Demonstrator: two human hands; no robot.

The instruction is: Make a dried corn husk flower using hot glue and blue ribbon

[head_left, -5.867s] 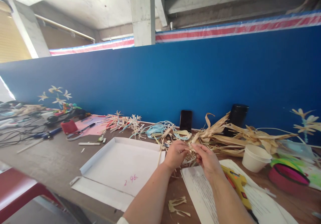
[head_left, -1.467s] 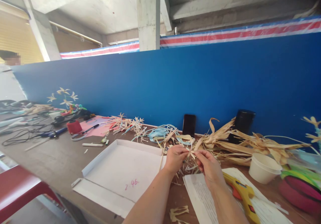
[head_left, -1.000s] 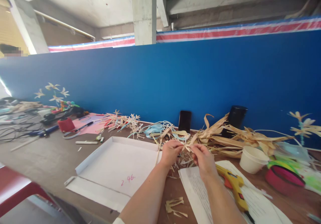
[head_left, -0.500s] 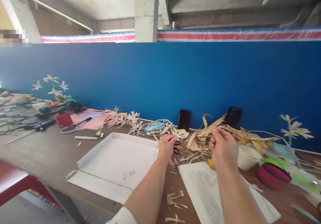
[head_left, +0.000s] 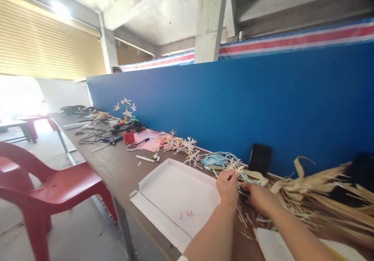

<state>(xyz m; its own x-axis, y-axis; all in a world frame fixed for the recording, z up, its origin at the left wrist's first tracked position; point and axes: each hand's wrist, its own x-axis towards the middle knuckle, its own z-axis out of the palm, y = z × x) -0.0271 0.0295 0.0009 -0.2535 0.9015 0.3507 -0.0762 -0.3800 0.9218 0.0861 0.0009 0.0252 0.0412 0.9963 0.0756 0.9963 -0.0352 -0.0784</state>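
My left hand (head_left: 228, 186) is closed in a pinch over the table, just past the right edge of the white box lid (head_left: 178, 198). Whatever lies between its fingertips is too small to make out against the pale strips behind. Beside it, my right hand (head_left: 260, 199) has its fingers curled round the black handles of scissors (head_left: 243, 194); the blades are hidden. Behind both hands lie light blue cords (head_left: 214, 161) and pale husk flowers (head_left: 189, 144). Dry corn husks (head_left: 304, 187) are heaped to the right of my right hand.
A black phone (head_left: 260, 159) leans on the blue partition (head_left: 233, 97). Printed paper (head_left: 271, 243) lies near the front. Leftward are a white pen (head_left: 145, 158), a red spool (head_left: 129, 137) and tangled cables (head_left: 96, 137). A red chair (head_left: 67, 183) stands beside the table.
The view has swung left, bringing the red chair into sight. My right hand has moved from above the husks to the scissors near my left hand, which stays pinched.
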